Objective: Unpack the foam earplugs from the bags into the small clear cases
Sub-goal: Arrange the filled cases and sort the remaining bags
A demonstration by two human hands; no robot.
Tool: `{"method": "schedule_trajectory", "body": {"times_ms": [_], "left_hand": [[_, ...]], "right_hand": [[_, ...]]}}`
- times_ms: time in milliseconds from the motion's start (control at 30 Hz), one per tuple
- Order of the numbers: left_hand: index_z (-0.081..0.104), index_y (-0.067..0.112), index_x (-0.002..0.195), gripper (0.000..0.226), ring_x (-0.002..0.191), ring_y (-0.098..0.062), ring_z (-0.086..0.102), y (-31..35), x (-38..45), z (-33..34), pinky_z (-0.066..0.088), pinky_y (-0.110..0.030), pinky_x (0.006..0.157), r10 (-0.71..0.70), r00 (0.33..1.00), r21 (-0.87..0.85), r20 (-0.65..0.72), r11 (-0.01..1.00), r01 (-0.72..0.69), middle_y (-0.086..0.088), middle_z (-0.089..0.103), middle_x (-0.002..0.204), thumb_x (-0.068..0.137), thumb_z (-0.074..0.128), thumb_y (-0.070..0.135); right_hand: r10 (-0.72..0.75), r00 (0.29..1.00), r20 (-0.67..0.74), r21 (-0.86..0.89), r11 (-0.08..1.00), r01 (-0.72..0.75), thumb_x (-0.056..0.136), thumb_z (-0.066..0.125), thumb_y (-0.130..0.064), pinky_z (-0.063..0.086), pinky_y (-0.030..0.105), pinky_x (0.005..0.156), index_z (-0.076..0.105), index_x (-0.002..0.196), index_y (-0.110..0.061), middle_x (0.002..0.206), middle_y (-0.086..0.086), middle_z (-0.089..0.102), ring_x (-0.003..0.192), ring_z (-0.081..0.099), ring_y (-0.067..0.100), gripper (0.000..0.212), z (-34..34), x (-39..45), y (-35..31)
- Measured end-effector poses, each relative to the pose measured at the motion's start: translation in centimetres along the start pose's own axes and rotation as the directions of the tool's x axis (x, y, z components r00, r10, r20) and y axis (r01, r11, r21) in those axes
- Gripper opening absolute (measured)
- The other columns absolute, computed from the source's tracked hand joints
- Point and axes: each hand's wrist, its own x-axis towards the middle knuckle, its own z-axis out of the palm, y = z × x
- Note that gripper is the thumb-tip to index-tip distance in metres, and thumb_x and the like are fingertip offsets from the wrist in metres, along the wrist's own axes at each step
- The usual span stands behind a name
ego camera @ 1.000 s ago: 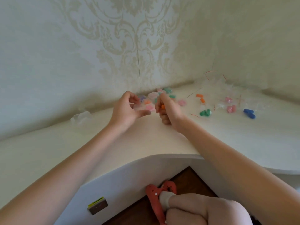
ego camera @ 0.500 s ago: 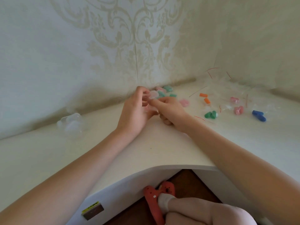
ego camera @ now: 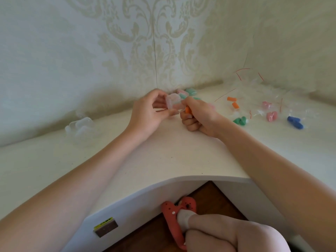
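At the corner, the left hand (ego camera: 145, 113) now pinches a case (ego camera: 174, 103) raised open — the right hand (ego camera: 198, 115), curled round an orange plug (ego camera: 187, 110), looks ready to load.

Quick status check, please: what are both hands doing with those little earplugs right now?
Left hand holds small clear plastic case, open. Right hand grips orange foam earplug beside it. Nothing in the way.

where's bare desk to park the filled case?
Free: the white desk top between the two forearms, out to its curved front edge, and the strip between the empty clear plastic cases and the left hand. Crowded: right of the right hand, with loose foam earplugs and clear bags.
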Motion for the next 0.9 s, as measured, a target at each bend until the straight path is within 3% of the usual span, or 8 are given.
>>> {"method": "schedule_trajectory", "body": {"times_ms": [100, 267, 433, 567, 667, 733, 833, 900], "left_hand": [[0.060, 0.011, 0.095, 0.031, 0.079, -0.005, 0.068, -0.2, 0.2, -0.7, 0.054, -0.021, 0.077, -0.209, 0.978, -0.213, 0.013, 0.955, 0.207, 0.002, 0.070, 0.089, 0.072, 0.078, 0.002], [0.057, 0.007, 0.093, 0.028, 0.081, -0.027, 0.069, 0.3, 0.2, -0.7, 0.058, -0.029, 0.079, -0.417, 0.891, -0.552, 0.181, 0.706, 0.443, -0.015, 0.068, 0.091, 0.078, 0.061, -0.016], [0.051, 0.008, 0.086, 0.026, 0.089, -0.031, 0.069, 0.7, 0.1, -0.3, 0.058, -0.033, 0.080, -0.448, 0.872, -0.543, 0.196, 0.691, 0.477, -0.021, 0.069, 0.091, 0.078, 0.060, -0.016], [0.049, 0.013, 0.095, 0.022, 0.068, -0.015, 0.072, 1.2, -0.3, -0.3, 0.048, -0.016, 0.046, -0.488, 0.845, -0.419, 0.219, 0.735, 0.533, -0.010, 0.070, 0.090, 0.085, 0.065, 0.001], [0.049, 0.007, 0.113, 0.031, 0.067, -0.014, 0.072, 1.2, -0.3, 0.1, 0.049, -0.016, 0.049, -0.508, 0.847, -0.422, 0.155, 0.741, 0.522, -0.012, 0.071, 0.092, 0.087, 0.065, 0.005], [0.052, 0.004, 0.109, 0.021, 0.068, -0.016, 0.072, 1.1, -0.2, 0.2, 0.051, -0.019, 0.051, -0.532, 0.841, -0.437, 0.097, 0.737, 0.516, -0.014, 0.070, 0.090, 0.090, 0.060, 0.005], [0.051, 0.006, 0.091, 0.003, 0.062, -0.018, 0.072, 0.8, -0.2, 0.3, 0.049, -0.019, 0.047, -0.549, 0.835, -0.432, 0.031, 0.746, 0.507, -0.011, 0.069, 0.079, 0.092, 0.053, 0.004], [0.048, 0.008, 0.085, 0.009, 0.055, -0.016, 0.070, 0.6, -0.2, 0.4, 0.046, -0.018, 0.043, -0.542, 0.841, -0.402, -0.007, 0.771, 0.494, -0.008, 0.068, 0.071, 0.092, 0.051, 0.003]], "right_hand": [[-0.010, 1.000, -0.021, 0.036, 0.999, 0.011, 0.101, 0.036, -0.024, 0.013, 0.013, 0.034, 0.037, 0.071, -0.018, 0.047, -0.006, 0.026, 0.036, 0.018, 0.005, 0.030, -0.2, 0.2, 0.1], [-0.132, 0.981, -0.141, -0.080, 0.989, 0.122, 0.100, 0.043, -0.018, 0.020, 0.014, 0.035, 0.059, 0.096, -0.015, 0.050, -0.005, 0.031, 0.036, 0.024, 0.005, 0.016, -0.1, 0.1, 0.5], [-0.285, 0.939, -0.191, -0.200, 0.948, 0.247, 0.100, 0.045, -0.024, 0.023, 0.024, 0.043, 0.058, 0.097, -0.013, 0.051, -0.006, 0.036, 0.044, 0.025, 0.011, 0.017, 0.0, 0.3, 0.8], [-0.317, 0.931, -0.181, -0.274, 0.925, 0.262, 0.100, 0.044, -0.029, 0.026, 0.027, 0.047, 0.056, 0.101, -0.014, 0.059, -0.006, 0.037, 0.049, 0.028, 0.012, 0.020, 0.3, 0.4, 0.7], [-0.264, 0.945, -0.191, -0.196, 0.954, 0.227, 0.099, 0.032, -0.020, 0.026, 0.024, 0.049, 0.056, 0.117, -0.013, 0.067, -0.002, 0.033, 0.053, 0.029, 0.010, 0.031, 0.4, 0.4, 0.4], [-0.285, 0.936, -0.206, -0.231, 0.944, 0.236, 0.098, 0.026, -0.010, 0.030, 0.024, 0.052, 0.052, 0.123, -0.011, 0.067, -0.003, 0.036, 0.054, 0.032, 0.010, 0.037, 0.4, 0.3, 0.4], [-0.431, 0.854, -0.291, -0.393, 0.868, 0.304, 0.100, 0.033, -0.010, 0.038, 0.022, 0.060, 0.044, 0.129, -0.011, 0.070, -0.008, 0.042, 0.058, 0.040, 0.005, 0.031, 0.3, 0.4, 0.5], [-0.565, 0.773, -0.287, -0.444, 0.794, 0.416, 0.098, 0.041, -0.008, 0.039, 0.023, 0.066, 0.040, 0.123, -0.011, 0.070, -0.006, 0.047, 0.058, 0.045, 0.000, 0.025, 0.2, 0.2, 0.5]]}}
